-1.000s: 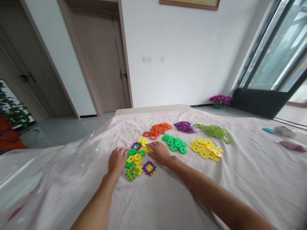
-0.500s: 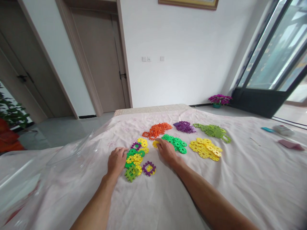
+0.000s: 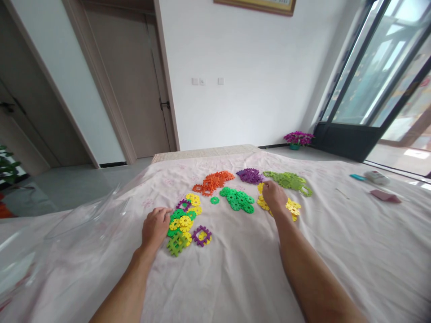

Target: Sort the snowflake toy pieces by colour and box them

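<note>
My right hand [image 3: 275, 196] is over the yellow pile [image 3: 293, 207] of flower-shaped discs. Its fingers pinch a yellow flower disc [image 3: 261, 188] at the pile's far left side. At the left, my left hand [image 3: 156, 226] rests on the cloth with its fingers loosely stretched, by the edge of a mixed heap. That heap has green discs [image 3: 177, 214], yellow discs [image 3: 185, 221], a purple square frame piece [image 3: 183, 205] and a light-green square piece [image 3: 177, 244]. Beside it another purple frame [image 3: 201, 236] lies over a yellow disc.
Sorted piles of orange [image 3: 215, 180], purple [image 3: 249, 175], light-green [image 3: 289, 180] and green pieces [image 3: 236, 199] lie farther back. One green disc [image 3: 214, 200] lies alone. A clear plastic container [image 3: 84, 220] stands left. Pink cloth [image 3: 385, 196] and a white packet [image 3: 376, 177] lie right.
My right hand has moved right with a yellow disc, from beside the green pile to the yellow pile. A lone green disc is now uncovered. My left hand stays by the mixed heap.
</note>
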Available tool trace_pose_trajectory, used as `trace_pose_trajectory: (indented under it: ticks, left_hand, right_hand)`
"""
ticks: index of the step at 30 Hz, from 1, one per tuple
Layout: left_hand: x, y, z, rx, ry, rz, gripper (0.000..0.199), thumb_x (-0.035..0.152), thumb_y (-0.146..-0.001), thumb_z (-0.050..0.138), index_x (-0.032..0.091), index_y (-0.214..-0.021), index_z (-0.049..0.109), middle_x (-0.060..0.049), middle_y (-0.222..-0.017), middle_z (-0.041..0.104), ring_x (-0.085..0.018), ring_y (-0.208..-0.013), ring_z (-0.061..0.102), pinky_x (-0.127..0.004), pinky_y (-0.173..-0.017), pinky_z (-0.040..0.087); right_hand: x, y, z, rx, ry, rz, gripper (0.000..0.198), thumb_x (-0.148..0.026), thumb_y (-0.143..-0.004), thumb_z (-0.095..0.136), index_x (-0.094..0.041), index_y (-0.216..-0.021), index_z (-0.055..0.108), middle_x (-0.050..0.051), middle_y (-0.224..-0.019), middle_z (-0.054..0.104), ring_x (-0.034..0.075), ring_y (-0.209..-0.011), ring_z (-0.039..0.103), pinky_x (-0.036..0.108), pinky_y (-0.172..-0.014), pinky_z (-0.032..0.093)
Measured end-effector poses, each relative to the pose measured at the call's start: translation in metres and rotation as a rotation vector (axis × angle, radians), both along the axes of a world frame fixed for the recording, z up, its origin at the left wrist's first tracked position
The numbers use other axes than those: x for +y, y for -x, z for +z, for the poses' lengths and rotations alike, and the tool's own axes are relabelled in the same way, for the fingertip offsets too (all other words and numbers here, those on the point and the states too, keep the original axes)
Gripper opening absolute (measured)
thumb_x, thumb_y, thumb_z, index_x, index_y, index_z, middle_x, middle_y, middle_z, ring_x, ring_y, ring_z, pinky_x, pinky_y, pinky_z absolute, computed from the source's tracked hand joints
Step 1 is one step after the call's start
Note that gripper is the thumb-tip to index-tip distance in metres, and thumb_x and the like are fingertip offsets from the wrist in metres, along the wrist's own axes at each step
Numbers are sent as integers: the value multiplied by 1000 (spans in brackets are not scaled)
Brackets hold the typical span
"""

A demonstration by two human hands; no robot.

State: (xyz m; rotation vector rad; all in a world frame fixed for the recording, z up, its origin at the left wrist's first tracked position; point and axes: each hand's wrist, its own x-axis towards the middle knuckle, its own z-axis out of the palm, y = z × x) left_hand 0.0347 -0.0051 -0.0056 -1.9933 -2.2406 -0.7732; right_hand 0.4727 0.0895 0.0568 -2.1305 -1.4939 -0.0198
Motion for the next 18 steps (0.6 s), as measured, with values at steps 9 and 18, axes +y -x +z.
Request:
trace_pose_trajectory:
  ticks: [9, 18]
  left_hand:
    - [7, -9, 14, -38, -35, 30, 39, 30, -94, 41, 19, -126, 62, -9, -130, 65, -23, -121, 58, -34, -105, 42]
    - [72, -49, 31, 138, 265, -276, 56, 49, -98, 34, 19, -144, 47, -12, -154, 44, -28, -144, 36, -45, -117, 28]
  right_hand:
    - [0, 44, -2, -16, -304, 292, 35, -20, -92, 45, -21, -108, 76, 10, -109, 70, 25, -103, 55, 35, -92, 42]
    - [-40, 149, -30, -68, -154, 1038, 37, -12, -93, 49, -17, -127, 64, 10, -124, 67, 22, -115, 57, 35, -100, 42]
